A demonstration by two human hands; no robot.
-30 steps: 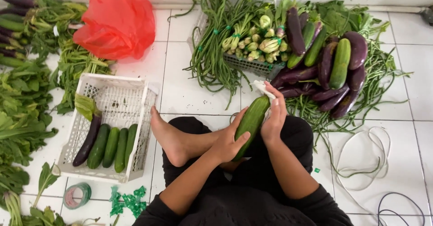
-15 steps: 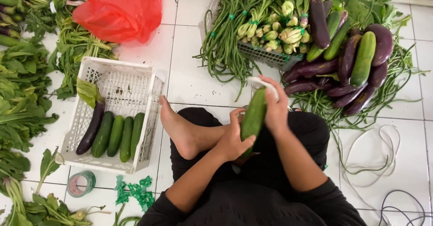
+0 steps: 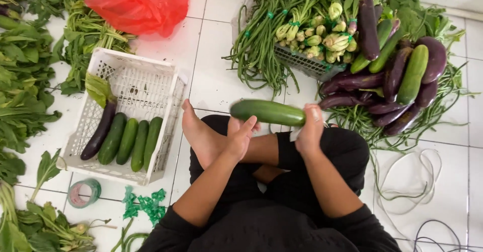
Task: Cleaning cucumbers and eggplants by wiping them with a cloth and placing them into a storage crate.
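Cucumber (image 3: 268, 112) lies level, seemingly gripped by right hand (image 3: 309, 131).

The person wears all black: a dark top with sleeves pushed up to around the elbows, leaving both forearms bare, and loose black trousers whose soft fabric bunches in folds over the knees. The left hand (image 3: 240, 137) and right hand (image 3: 309, 131) are bare, with no rings, watch or gloves showing. One foot (image 3: 198, 133) is bare too.
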